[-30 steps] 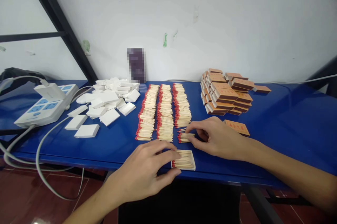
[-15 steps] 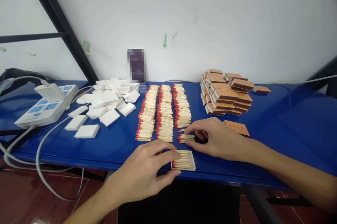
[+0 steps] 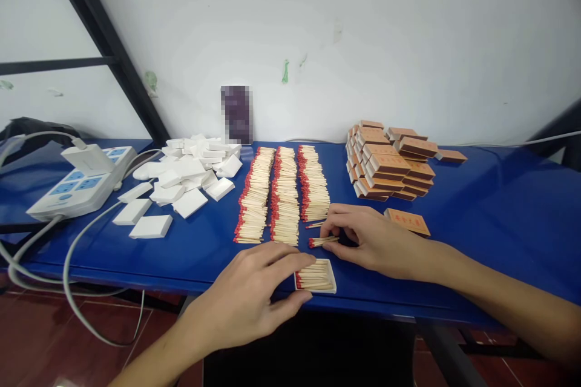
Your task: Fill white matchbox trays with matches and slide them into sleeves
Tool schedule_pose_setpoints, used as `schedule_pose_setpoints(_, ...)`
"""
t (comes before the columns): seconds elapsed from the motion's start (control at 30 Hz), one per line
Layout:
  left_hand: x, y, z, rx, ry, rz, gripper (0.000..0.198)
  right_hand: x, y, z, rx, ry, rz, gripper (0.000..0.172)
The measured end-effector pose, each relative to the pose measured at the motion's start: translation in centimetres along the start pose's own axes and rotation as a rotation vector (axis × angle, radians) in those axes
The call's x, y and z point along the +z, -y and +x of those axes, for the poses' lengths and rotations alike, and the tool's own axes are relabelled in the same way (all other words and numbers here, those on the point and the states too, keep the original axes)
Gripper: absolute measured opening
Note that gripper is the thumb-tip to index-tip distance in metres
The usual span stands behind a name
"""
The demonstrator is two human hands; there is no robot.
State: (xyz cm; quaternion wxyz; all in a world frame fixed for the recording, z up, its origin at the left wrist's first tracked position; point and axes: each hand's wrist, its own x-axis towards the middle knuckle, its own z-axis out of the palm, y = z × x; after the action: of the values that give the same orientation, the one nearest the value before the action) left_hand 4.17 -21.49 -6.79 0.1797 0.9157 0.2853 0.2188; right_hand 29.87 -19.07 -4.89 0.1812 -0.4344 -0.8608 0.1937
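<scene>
My left hand (image 3: 258, 296) grips a small white matchbox tray (image 3: 334, 281) at the table's front edge. Its thumb lies along the near side, its fingers over the far left corner. Red-tipped matches (image 3: 316, 276) lie side by side in the tray, heads to the left. Just behind it, my right hand (image 3: 363, 235) pinches a small bunch of matches (image 3: 320, 242) between thumb and fingers, heads also pointing left. A stray match (image 3: 314, 225) lies behind that bunch. Three long rows of matches (image 3: 284, 196) run toward the wall.
White trays (image 3: 186, 172) are heaped at the left, near a power strip (image 3: 82, 187) with cables. Orange matchbox sleeves (image 3: 385, 160) are stacked at the right, with one sleeve (image 3: 407, 221) beyond my right wrist. A phone (image 3: 236, 114) leans against the wall.
My right thumb and fingers have drawn together on the loose matches, and the bunch looks narrower. My left fingers have shifted slightly on the tray.
</scene>
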Motion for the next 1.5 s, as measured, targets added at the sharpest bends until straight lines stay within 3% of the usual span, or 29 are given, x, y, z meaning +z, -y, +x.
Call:
schedule_pose_setpoints(0.17,0.0,0.0,0.0,-0.031,-0.013,0.012,0.049,0.0,0.1,-0.2,0.013,0.046,-0.025,0.015)
schedule_pose_setpoints(0.8,0.0,-0.1,0.0,-0.042,-0.029,-0.024,0.050,-0.1,0.2,0.3,0.024,0.022,-0.066,0.009)
schedule_pose_setpoints(0.97,0.0,0.0,0.1,-0.044,-0.030,-0.025,0.046,0.0,0.1,-0.2,-0.043,0.028,-0.225,0.009)
schedule_pose_setpoints(1.23,-0.1,-0.2,0.0,-0.035,-0.041,-0.014,0.045,1.5,-0.6,-1.2,-0.210,-0.062,-0.726,0.014)
schedule_pose_setpoints(1.5,0.1,0.0,0.0,-0.033,-0.044,-0.017,0.045,1.7,-0.6,-1.2,-0.246,-0.080,-0.816,0.015)
